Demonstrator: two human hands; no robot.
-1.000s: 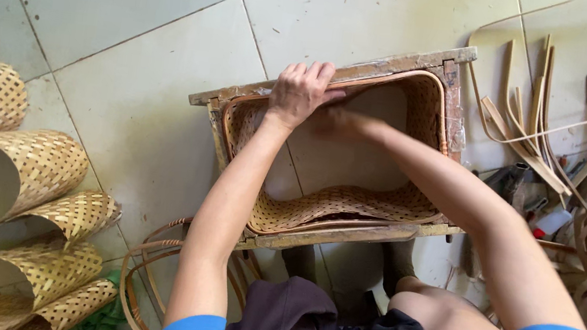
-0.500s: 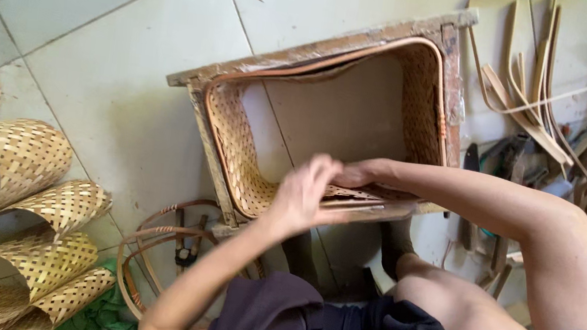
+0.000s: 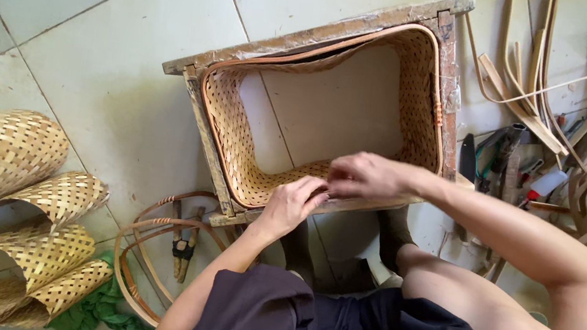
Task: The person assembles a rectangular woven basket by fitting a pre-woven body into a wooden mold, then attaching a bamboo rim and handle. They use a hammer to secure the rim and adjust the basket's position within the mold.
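Observation:
A bottomless woven bamboo basket wall (image 3: 234, 132) sits inside a rough wooden frame (image 3: 300, 39) on the tiled floor. A tan rim strip (image 3: 329, 44) runs along the weave's upper edge. Both hands meet at the near side of the frame. My left hand (image 3: 294, 203) presses on the near rim, fingers curled over the woven edge. My right hand (image 3: 366, 176) pinches the same edge just beside it, fingers closed on the weave. What lies under the fingers is hidden.
Rolled woven bamboo sheets (image 3: 12, 148) lie at the left. Bent cane hoops (image 3: 152, 245) and a clamp tool (image 3: 183, 250) rest by my knee, with green cloth (image 3: 100, 309) near them. Bamboo strips (image 3: 531, 81) and hand tools (image 3: 508, 160) are scattered at the right.
My left hand came back from the frame's far edge to the near edge, where it now rests beside my right hand. The view shifted slightly.

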